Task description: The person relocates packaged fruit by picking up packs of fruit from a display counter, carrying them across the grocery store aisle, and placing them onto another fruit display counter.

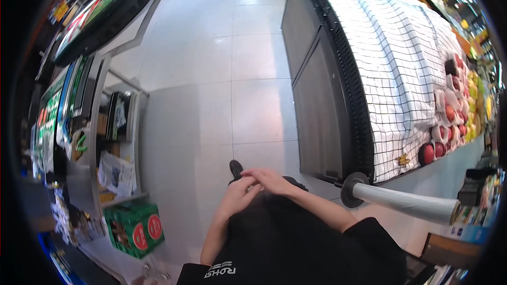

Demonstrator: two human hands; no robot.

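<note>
Both of my hands meet in front of my black shirt, low in the middle of the head view. My left hand (238, 195) and my right hand (269, 180) touch at the fingers, the right one lying partly over the left. The fingers of the right hand are stretched out. Those of the left hand are partly covered, and whether they are bent cannot be made out. No object shows in either hand. A dark shoe (235, 168) is just beyond them on the tiled floor (206, 111).
On the right, a dark stand (322, 111) bears a checked cloth (396, 74) and wrapped red fruit (441, 148). A plastic film roll (406, 200) juts from its corner. At left are a metal shelf unit (97, 142) and a green crate (134, 229).
</note>
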